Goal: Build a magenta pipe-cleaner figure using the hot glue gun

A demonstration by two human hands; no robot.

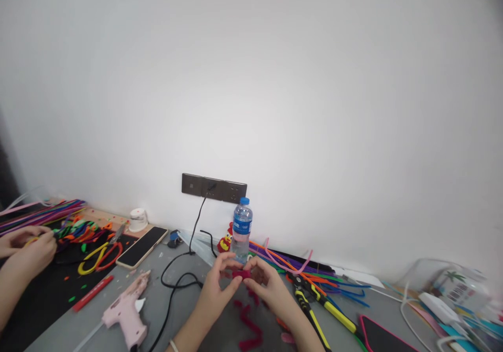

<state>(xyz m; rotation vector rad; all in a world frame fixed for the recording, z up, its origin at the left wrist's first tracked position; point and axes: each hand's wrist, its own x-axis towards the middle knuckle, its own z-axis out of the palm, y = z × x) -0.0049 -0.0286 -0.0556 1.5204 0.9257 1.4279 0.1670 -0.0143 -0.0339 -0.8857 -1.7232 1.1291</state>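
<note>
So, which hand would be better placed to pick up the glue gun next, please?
Probably the left hand, being nearer the glue gun; the right hand is farther across, though both hold the crimson piece.

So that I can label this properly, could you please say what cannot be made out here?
All in the head view:
Crimson piece: partly covered by the left hand and right hand.
Bottle: base hidden behind the hands.
Toy: partly hidden by the bottle.
Pink-edged phone: cut off by the bottom edge.
Label: small print too blurred.
</note>
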